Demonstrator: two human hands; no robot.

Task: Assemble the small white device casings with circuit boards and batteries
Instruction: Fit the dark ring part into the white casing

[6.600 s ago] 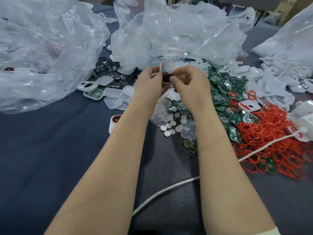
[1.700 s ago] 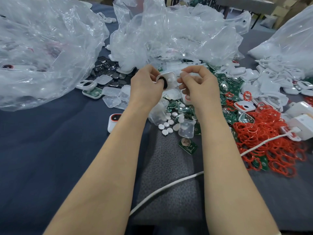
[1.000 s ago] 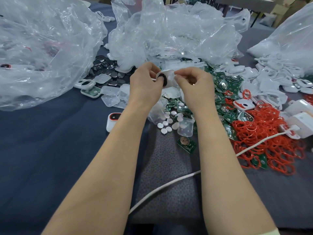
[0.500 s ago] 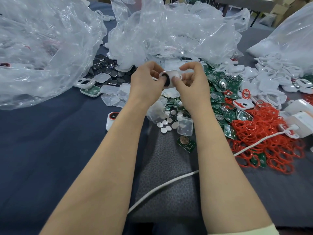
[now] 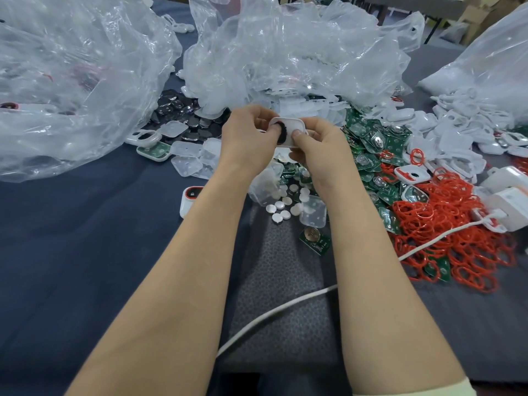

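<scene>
since half a second ago both hands have barely shifted. left hand (image 5: 249,135) and right hand (image 5: 315,141) pinch the white casing (image 5: 289,130) above the counter (image 5: 85,238), thumbs pressing. step looks like seating parts; next, probably squeeze it closed evenly.

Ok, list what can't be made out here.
Head view only.
Underside of the casing: hidden by the left hand and right hand gripping it.
Contents of the left bag: blurred by crumpled plastic.
The white box: cut by the right edge.
Markings on the green boards: too small.
</scene>
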